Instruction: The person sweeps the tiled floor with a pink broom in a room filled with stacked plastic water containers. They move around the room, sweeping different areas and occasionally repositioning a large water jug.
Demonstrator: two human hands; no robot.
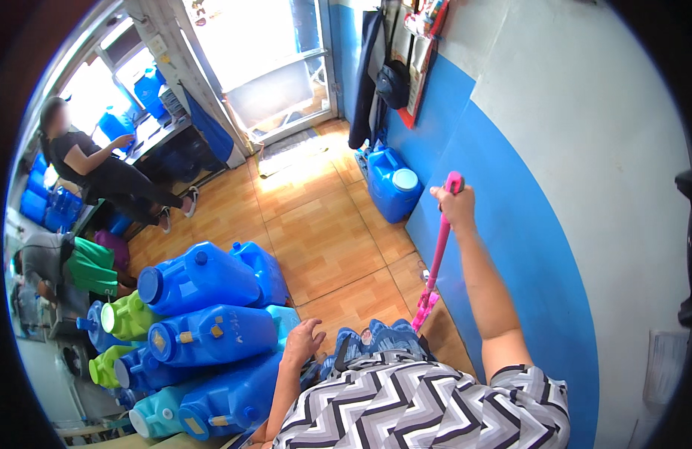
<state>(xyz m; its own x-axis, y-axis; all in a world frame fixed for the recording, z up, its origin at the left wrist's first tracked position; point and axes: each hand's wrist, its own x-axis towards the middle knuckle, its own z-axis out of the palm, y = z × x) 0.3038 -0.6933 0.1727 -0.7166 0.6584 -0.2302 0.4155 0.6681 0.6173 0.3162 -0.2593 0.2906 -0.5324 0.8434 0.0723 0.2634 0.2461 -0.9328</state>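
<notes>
My right hand is wrapped round the top of a pink long-handled cleaning tool, held upright beside the blue lower wall. Its pink lower end reaches down near my feet and is partly hidden, so whether it is a broom or a mop I cannot tell. Nothing shows in my left hand, whose fingers are apart and loosely bent. That hand is close to the stacked water jugs, mostly blue with some light green and teal; I cannot tell whether it touches them.
A blue jug with a pale cap stands against the right wall. Ahead are a glass door and a doormat on the tiled floor. One person stands at a counter; another in green shorts bends behind the jugs.
</notes>
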